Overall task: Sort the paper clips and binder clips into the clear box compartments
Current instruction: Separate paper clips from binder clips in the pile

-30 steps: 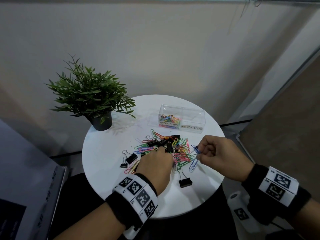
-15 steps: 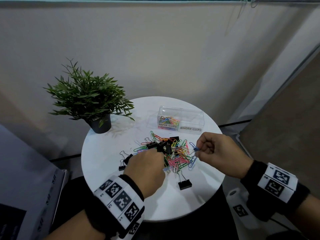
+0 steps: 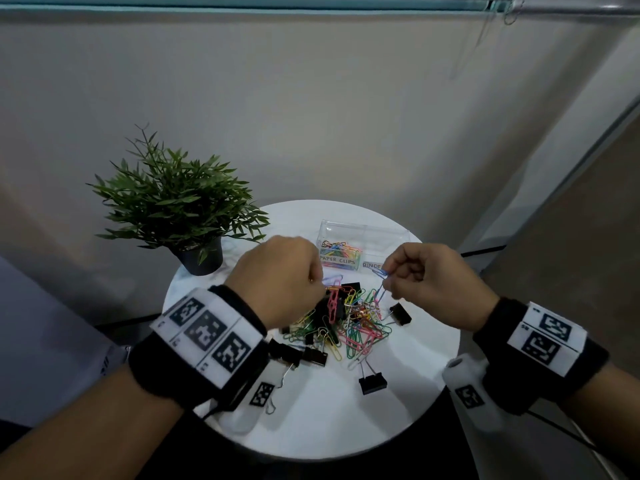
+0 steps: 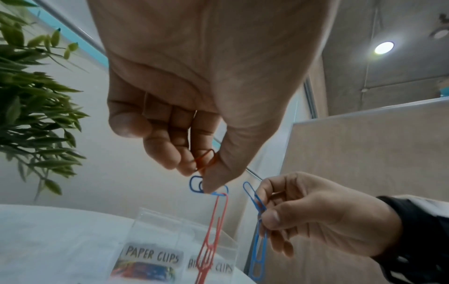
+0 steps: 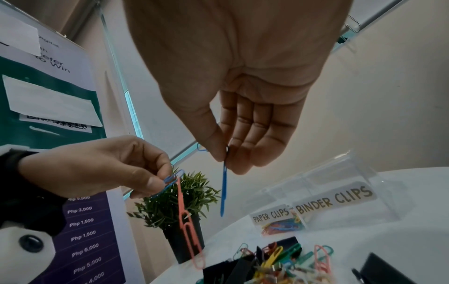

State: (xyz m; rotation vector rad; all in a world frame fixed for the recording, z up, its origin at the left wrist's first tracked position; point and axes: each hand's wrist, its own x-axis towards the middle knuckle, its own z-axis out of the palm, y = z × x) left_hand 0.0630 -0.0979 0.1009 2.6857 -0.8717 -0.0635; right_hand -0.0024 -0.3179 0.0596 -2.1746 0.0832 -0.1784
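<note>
A heap of coloured paper clips (image 3: 356, 323) mixed with black binder clips (image 3: 372, 382) lies mid-table. Behind it stands the clear box (image 3: 391, 237); its left compartment, labelled PAPER CLIPS (image 5: 269, 215), holds several clips. My left hand (image 3: 318, 282) is raised over the heap and pinches a small blue clip (image 4: 196, 185) with a long red clip (image 4: 213, 234) dangling from it. My right hand (image 3: 386, 275) pinches linked blue paper clips (image 5: 224, 190) in front of the box. Both hands hang above the table.
A potted green plant (image 3: 180, 209) stands at the table's (image 3: 311, 420) back left. Loose binder clips (image 3: 401, 313) lie around the heap. The round white table ends close behind the box and in front near my wrists.
Both hands have lifted off the heap and moved back toward the box, each carrying its paper clips. The left hand came up from flat on the pile.
</note>
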